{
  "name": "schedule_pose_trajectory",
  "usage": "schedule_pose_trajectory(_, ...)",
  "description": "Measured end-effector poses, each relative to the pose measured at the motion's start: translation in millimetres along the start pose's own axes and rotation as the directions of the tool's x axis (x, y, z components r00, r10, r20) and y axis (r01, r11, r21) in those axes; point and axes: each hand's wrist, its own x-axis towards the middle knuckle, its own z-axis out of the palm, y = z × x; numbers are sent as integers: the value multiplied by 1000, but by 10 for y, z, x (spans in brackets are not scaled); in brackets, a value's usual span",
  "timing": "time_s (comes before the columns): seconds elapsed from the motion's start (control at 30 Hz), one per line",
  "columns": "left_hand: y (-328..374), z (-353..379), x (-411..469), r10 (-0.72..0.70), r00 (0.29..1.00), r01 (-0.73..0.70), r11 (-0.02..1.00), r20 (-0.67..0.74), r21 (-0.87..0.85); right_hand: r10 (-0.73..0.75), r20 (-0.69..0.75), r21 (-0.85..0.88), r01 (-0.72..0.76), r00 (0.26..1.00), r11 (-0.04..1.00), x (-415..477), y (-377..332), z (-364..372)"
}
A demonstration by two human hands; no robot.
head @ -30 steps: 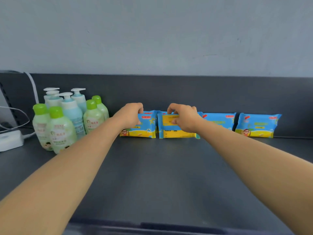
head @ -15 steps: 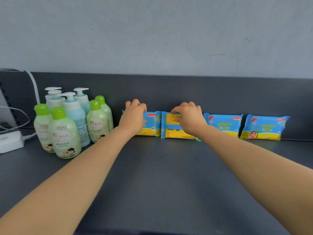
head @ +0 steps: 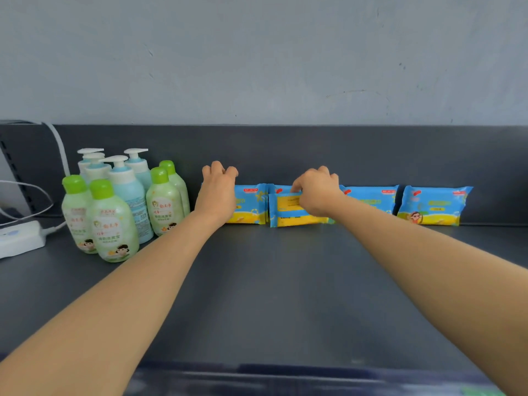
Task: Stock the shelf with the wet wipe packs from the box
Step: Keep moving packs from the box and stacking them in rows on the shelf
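Several blue-and-yellow wet wipe packs stand in a row against the back wall of the dark shelf. My left hand covers the left end of the leftmost pack, fingers curled over its top edge. My right hand pinches the top of the second pack, which shows its yellow back and stands slightly in front of the row. Two more packs stand to the right, untouched. The box is out of view.
A cluster of green-capped bottles and blue pump bottles fills the shelf's left side, close to my left hand. A white power strip with cables lies at the far left. The shelf's front edge runs along the bottom.
Both hands have stayed on their packs. My left hand shifted to the pack's left end, fingers now higher over its top. The view has drawn closer to the shelf.
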Motion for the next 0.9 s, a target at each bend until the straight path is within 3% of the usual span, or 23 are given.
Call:
schedule_pose_trajectory(0.13,12,-51,-38,-25,999,28,998,49,-60,9,-74,21,-8,997,1000,-98,14,-183)
schedule_pose_trajectory(0.23,40,-78,-60,-30,997,35,996,71,-77,-9,-55,163,18,998,986,-216,26,-295)
schedule_pose_trajectory(0.4,93,-120,-85,-18,995,25,997,94,-70,-75,155,417,4,985,909,-381,107,-424)
schedule_pose_trajectory(0.57,184,-166,-126,10,994,-1,996,109,-87,-88,356,440,-84,930,894,-423,205,-493)
schedule_pose_trajectory(0.67,229,-210,-141,28,993,-17,996,117,-93,-27,299,499,-132,954,857,-403,257,-426)
schedule_pose_trajectory(0.8,270,-276,-161,43,991,-29,994,125,-109,-24,134,379,-29,991,925,-320,267,-299)
schedule_pose_trajectory(0.9,280,-308,-167,56,990,-41,992,128,-119,-53,89,435,9,995,900,-233,260,-254)
